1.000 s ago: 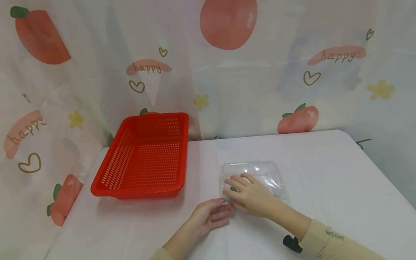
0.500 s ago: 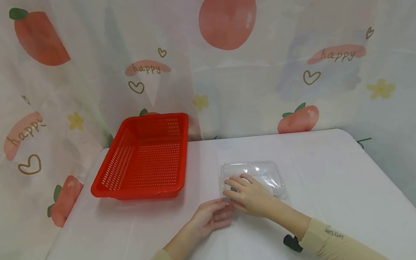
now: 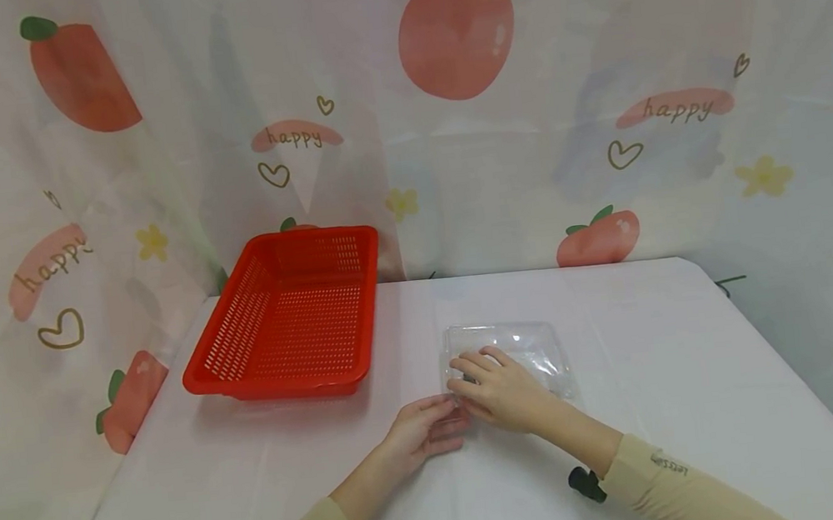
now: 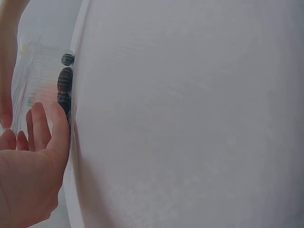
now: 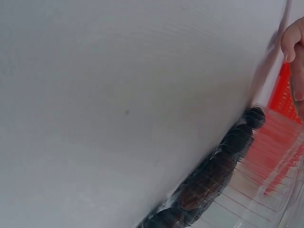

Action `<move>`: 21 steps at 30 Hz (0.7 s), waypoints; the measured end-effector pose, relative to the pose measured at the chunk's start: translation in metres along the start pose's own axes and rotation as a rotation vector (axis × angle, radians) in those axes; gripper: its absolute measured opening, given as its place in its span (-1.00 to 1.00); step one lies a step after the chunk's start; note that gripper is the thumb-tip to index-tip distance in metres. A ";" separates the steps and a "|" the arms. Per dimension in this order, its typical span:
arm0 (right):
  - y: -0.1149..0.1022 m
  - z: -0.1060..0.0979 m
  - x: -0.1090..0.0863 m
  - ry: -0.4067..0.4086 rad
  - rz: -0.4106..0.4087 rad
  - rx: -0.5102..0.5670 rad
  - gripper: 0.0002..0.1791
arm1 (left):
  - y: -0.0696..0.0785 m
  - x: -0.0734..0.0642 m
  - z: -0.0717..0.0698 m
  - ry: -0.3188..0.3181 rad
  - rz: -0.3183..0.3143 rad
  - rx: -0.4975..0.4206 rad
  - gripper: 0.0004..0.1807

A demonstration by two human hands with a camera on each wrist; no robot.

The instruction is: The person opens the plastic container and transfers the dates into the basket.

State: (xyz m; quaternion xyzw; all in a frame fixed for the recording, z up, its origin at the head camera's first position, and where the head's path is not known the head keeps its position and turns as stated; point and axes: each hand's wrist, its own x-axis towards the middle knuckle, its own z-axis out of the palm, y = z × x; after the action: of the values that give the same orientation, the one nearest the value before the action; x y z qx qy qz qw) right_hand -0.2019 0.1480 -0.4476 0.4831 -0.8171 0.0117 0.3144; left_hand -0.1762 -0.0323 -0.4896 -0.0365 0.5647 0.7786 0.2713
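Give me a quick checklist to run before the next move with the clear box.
1. Box support: ok. The clear box sits on the white table.
2. Contents inside: ok. Dark items show through its side, low in the box.
3. Hands off the box: not ok. The right hand has its fingers over the top.
4. Left hand's contact: cannot tell. The left hand is at the near left corner, but a firm hold isn't clear.
5. Box fully closed: cannot tell. Hands hide part of the near edge.
6. Basket clear of the box: ok. The red basket stands apart, to the left.
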 end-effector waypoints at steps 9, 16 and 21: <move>0.002 -0.002 0.001 -0.057 -0.022 -0.060 -0.65 | -0.001 -0.001 0.007 0.076 0.076 0.063 -0.58; 0.005 -0.001 0.003 -0.059 -0.051 -0.052 -0.68 | -0.001 0.000 0.011 0.137 0.112 0.077 -0.64; 0.007 0.002 0.003 -0.018 -0.099 -0.062 -0.73 | -0.001 0.000 0.013 0.154 0.133 0.083 -0.67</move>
State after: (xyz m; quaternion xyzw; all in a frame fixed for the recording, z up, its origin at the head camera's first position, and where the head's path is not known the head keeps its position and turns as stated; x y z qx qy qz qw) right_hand -0.2096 0.1490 -0.4460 0.5130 -0.7950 -0.0335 0.3220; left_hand -0.1722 -0.0208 -0.4860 -0.0472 0.6169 0.7656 0.1762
